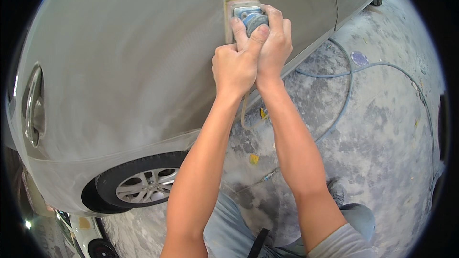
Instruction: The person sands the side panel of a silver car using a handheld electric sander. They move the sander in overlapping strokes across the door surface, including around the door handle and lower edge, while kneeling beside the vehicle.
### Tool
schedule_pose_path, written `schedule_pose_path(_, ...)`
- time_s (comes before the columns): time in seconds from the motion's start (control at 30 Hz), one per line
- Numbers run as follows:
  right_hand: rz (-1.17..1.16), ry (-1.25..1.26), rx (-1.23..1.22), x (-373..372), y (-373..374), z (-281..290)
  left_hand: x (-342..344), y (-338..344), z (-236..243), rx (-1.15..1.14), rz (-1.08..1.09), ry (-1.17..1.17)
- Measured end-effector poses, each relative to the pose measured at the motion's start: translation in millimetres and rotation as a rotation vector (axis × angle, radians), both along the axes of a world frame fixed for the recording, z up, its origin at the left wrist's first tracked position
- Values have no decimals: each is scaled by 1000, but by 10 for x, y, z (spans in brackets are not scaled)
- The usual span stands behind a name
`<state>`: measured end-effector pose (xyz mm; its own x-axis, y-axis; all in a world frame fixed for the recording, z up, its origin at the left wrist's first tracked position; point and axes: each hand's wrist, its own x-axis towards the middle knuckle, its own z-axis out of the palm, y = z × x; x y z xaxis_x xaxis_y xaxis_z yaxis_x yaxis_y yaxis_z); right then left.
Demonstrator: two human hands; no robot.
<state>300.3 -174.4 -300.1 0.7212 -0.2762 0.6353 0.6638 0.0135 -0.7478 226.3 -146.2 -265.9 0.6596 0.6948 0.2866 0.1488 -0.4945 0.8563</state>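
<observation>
A powered sander with a blue and grey body and a flat rectangular pad rests against the dusty grey-beige car door. My left hand grips its near side, thumb and fingers pressed to the body. Wrapped round the right side of the sander is my right hand, which touches the left one. Parts of the sander are hidden by both hands. A thin pale hose hangs below my wrists.
A chrome door handle sits at the far left, and a wheel is below the panel. Grey-blue hoses loop over the dusty floor on the right. A yellow scrap lies between my forearms. Another car stands lower left.
</observation>
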Motion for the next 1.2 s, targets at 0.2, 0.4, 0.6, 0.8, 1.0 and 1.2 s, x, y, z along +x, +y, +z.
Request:
schedule_pose_path(0.2,234,-60,1,-1237,282,-124,-1375,330,-309,-43,45,-166)
schedule_pose_path(0.4,411,-301,-92,-2015,387,-272,-2213,401,-819,-205,148,-569)
schedule_pose_path(0.6,219,-129,-88,-964,223,-299,-1137,392,-549,-63,-22,-135)
schedule_pose_path(0.8,117,-124,-15,-770,216,-417,-874,157,-519,35,8,-124)
schedule_pose_path(1.0,406,-298,-65,-1969,406,-608,-2209,411,-1056,-157,195,-426)
schedule_pose_path(1.2,325,-206,-103,-1426,322,-625,-1702,473,-964,-34,-27,-219)
